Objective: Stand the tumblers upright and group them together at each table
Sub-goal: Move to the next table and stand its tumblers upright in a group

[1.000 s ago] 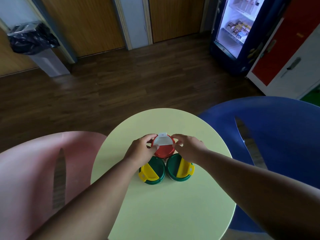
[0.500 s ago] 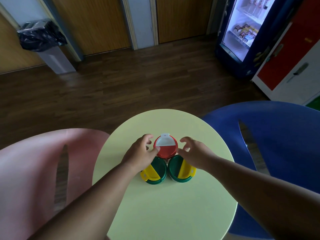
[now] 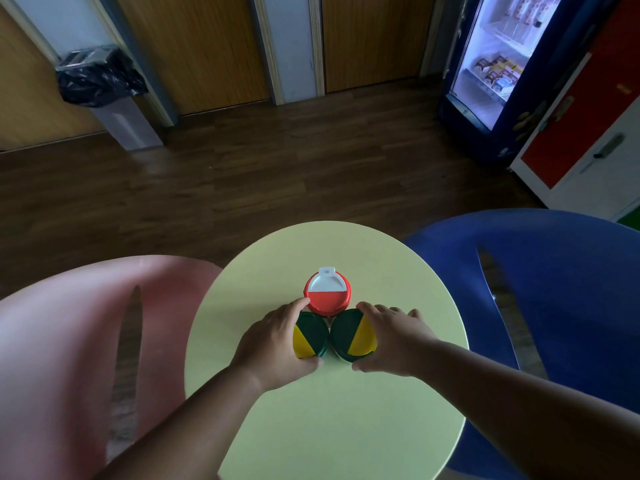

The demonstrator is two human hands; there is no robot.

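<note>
A dark wood floor fills the far half of the view, with a lit drinks fridge at the far right and a bin lined with a black bag at the far left. A blue chair stands right of the round pale-green counter, a pink chair left of it. Three tumblers stand upright on the counter, bunched so their lids touch or nearly touch: the red tumbler with a white flap is farthest, the two green-and-yellow ones nearer. The left hand curls round the left green tumbler, thumb near, fingers far. The right hand wraps the right green tumbler the same way.
</note>
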